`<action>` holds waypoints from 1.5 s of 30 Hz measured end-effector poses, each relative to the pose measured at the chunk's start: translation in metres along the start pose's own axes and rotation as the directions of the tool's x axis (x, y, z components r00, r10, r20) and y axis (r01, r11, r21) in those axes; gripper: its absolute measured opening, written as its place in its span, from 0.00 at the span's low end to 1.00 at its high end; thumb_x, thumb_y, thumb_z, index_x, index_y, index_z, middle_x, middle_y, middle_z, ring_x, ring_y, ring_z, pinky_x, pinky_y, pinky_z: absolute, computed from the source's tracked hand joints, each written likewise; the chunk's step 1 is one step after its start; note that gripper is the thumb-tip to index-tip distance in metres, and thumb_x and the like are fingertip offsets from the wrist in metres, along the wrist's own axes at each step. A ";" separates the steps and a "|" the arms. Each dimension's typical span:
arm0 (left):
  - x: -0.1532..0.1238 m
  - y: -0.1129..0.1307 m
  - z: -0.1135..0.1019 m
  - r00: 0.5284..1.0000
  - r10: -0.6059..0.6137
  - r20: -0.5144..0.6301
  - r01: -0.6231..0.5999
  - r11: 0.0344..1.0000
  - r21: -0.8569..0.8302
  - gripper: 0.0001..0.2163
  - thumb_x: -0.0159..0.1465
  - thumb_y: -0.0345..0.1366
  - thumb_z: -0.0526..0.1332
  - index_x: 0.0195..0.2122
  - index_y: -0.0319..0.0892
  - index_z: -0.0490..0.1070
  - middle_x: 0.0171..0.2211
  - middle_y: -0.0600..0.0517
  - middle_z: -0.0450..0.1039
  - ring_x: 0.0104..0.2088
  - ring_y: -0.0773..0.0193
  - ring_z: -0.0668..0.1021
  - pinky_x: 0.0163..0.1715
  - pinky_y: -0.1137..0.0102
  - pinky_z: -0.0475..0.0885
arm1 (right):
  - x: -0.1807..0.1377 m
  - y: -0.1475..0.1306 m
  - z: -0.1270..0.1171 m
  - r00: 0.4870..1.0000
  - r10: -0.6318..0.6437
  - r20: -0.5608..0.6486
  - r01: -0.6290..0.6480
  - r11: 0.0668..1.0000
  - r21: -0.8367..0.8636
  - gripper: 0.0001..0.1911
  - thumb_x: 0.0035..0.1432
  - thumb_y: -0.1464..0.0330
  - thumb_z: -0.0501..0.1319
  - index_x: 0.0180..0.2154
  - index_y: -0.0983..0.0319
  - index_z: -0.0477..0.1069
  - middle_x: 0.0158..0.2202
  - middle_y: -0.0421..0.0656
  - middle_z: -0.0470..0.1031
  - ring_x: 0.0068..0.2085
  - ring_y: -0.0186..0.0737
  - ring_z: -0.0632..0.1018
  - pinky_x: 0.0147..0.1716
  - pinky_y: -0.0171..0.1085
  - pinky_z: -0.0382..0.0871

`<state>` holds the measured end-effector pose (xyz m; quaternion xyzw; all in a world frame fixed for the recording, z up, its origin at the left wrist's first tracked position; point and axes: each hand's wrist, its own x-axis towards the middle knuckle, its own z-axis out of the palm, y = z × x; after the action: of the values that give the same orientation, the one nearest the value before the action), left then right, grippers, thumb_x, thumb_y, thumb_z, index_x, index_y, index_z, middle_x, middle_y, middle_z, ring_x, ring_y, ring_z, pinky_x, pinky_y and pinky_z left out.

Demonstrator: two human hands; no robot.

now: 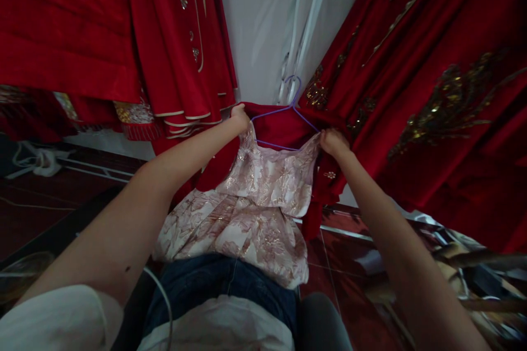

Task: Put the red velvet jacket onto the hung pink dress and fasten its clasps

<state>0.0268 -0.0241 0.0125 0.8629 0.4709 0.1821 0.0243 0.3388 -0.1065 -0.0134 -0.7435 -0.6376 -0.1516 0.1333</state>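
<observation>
A pale pink brocade dress with gold sheen hangs in front of me on a purple wire hanger, its skirt spread over my lap. Behind and around it is a red jacket with a flower-shaped button at one side. My left hand is closed at the left shoulder, where the dress strap and the red cloth meet. At the opposite shoulder, my right hand grips the strap and the red cloth beside the hanger's end. The fingertips of both hands are partly hidden.
Red garments with pale piping hang at the left, and red sequined gowns at the right. A white cabinet with a metal handle stands behind. Scattered items lie at lower right on the reddish tiled floor.
</observation>
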 end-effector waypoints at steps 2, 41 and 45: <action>-0.004 -0.001 -0.006 0.990 -0.127 0.067 0.119 0.987 0.108 0.22 0.48 0.43 0.61 0.44 0.46 0.79 0.41 0.41 0.78 0.57 0.41 0.69 0.61 0.51 0.46 | -0.002 0.006 -0.003 0.999 -0.023 0.044 0.024 0.999 -0.027 0.22 0.65 0.69 0.45 0.47 0.74 0.73 0.51 0.63 0.73 0.52 0.54 0.75 0.51 0.45 0.66; -0.051 -0.036 0.010 0.976 0.097 -0.193 -0.093 0.995 0.026 0.21 0.71 0.45 0.43 0.42 0.41 0.73 0.41 0.46 0.76 0.42 0.61 0.76 0.45 0.69 0.67 | -0.026 0.040 0.047 0.996 0.065 -0.065 0.038 0.349 0.936 0.20 0.48 0.51 0.64 0.37 0.59 0.74 0.32 0.39 0.75 0.32 0.36 0.74 0.34 0.35 0.70; -0.059 -0.033 0.013 0.965 0.072 -0.252 -0.084 0.996 -0.036 0.21 0.71 0.43 0.43 0.49 0.41 0.71 0.49 0.46 0.75 0.48 0.61 0.76 0.48 0.71 0.66 | -0.025 0.045 0.045 0.978 0.196 -0.072 0.010 0.300 0.954 0.21 0.46 0.51 0.64 0.36 0.60 0.73 0.32 0.41 0.75 0.33 0.37 0.75 0.33 0.36 0.70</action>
<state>-0.0246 -0.0524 -0.0244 0.8500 0.4315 0.3012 -0.0224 0.3824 -0.1188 -0.0649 -0.5410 -0.5455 0.1968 0.6091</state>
